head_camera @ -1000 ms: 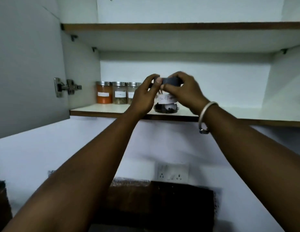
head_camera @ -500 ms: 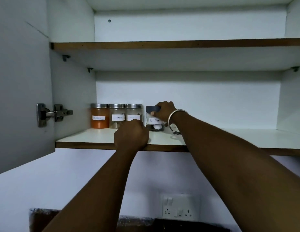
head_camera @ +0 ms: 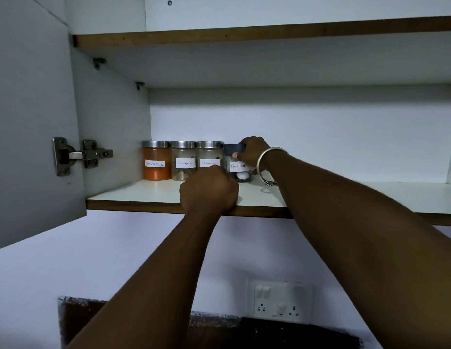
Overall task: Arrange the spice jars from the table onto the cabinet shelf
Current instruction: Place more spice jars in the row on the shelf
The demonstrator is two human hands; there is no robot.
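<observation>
Jars stand in a tidy row at the back left of the white cabinet shelf with a brown front edge [head_camera: 143,195]: an orange-filled clear jar with a steel lid [head_camera: 156,161], then two more steel-lidded clear jars with white handwritten labels [head_camera: 183,161] [head_camera: 210,157], touching side by side with labels facing out, probably so each can be read at a glance. The right hand [head_camera: 250,153] reaches deep into the cabinet, fingers [head_camera: 235,155] wrapped around the dark lid of a clear jar labelled "Black Pepp…" [head_camera: 238,167], which sits on the shelf just right of the third jar, extending the line. Gripping at the lid likely keeps the label unobstructed and lets the jar be nudged snug against its neighbour. The left hand [head_camera: 209,191] is curled into a fist resting on the shelf's front edge, holding nothing visible, seemingly as a brace for the high reach. A silver bangle [head_camera: 266,157] circles the right wrist. Placement looks nearly finished; only release appears left.
</observation>
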